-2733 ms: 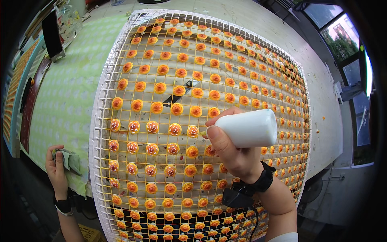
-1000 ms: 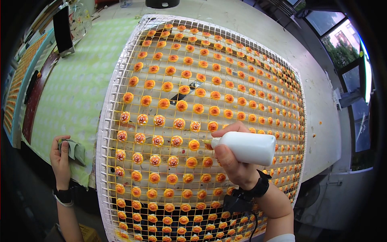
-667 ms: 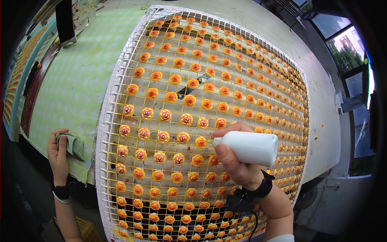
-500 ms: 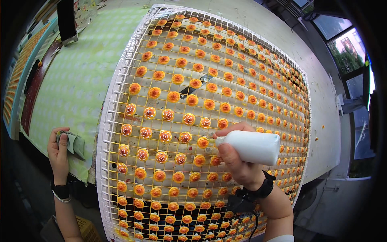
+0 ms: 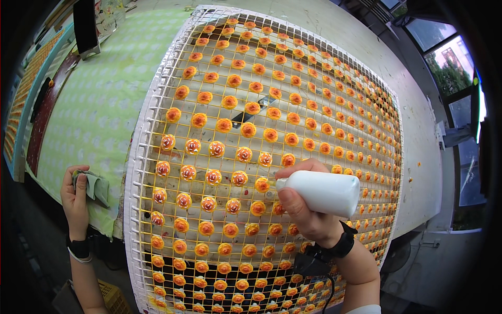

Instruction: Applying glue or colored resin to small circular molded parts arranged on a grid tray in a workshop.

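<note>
My right hand [image 5: 303,209] grips a white squeeze bottle [image 5: 324,192] held sideways, its tip pointing left at an orange flower-shaped piece [image 5: 262,184] on a large white wire grid rack [image 5: 137,172]. The rack carries several rows of orange pieces; those in the left middle rows, such as one orange piece with a white swirl [image 5: 216,148], carry white swirls, the others are plain orange. My left hand [image 5: 75,201] rests at the table's near left edge and clutches a grey-green cloth [image 5: 95,186]. Both wrists wear dark bands.
The rack lies on a table with a pale green patterned cover [image 5: 99,104]. A dark upright screen [image 5: 85,26] stands at the far left. Windows [image 5: 444,63] lie to the right. A yellow crate [image 5: 112,298] sits below the table's front edge.
The bottle tip has moved down a row, from the upper swirled pieces to a lower row. More pieces now bear white swirls. My left hand stays at the edge with the cloth.
</note>
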### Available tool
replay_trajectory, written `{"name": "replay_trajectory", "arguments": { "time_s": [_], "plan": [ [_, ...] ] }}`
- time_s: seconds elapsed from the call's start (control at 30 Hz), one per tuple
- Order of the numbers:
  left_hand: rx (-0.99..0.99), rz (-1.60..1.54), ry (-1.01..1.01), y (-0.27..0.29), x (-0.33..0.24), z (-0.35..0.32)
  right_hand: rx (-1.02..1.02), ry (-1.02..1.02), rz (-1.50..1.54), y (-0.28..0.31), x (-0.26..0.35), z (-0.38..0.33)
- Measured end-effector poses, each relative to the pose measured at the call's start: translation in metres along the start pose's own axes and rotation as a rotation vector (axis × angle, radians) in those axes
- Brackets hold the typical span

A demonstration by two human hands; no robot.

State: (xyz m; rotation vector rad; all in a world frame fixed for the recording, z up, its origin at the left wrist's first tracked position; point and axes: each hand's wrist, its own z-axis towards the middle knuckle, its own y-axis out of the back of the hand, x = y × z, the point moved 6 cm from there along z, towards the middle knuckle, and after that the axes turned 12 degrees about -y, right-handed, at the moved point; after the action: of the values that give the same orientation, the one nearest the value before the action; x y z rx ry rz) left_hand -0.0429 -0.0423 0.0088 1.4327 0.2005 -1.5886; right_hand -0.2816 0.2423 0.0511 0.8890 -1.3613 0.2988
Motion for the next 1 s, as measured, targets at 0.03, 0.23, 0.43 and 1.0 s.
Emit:
{"name": "replay_trajectory", "arguments": {
  "time_s": [0.03,0.23,0.43,1.0],
  "plan": [
    [-0.003,-0.004,0.000,0.0004,0.0001,-0.0002,0.020,-0.030,0.026,-0.0008,-0.0007,-0.0002],
    [-0.003,0.005,-0.006,0.0002,0.0002,-0.0003,0.055,-0.047,0.023,-0.0013,-0.0016,-0.0004],
    [0.014,0.015,0.008,0.0001,-0.0001,0.0004,0.046,-0.034,0.012,-0.0004,-0.0016,0.0006],
    [-0.007,0.002,-0.004,0.0008,0.0000,-0.0005,0.054,0.028,0.047,-0.0003,-0.0001,-0.0015]
  ]
}}
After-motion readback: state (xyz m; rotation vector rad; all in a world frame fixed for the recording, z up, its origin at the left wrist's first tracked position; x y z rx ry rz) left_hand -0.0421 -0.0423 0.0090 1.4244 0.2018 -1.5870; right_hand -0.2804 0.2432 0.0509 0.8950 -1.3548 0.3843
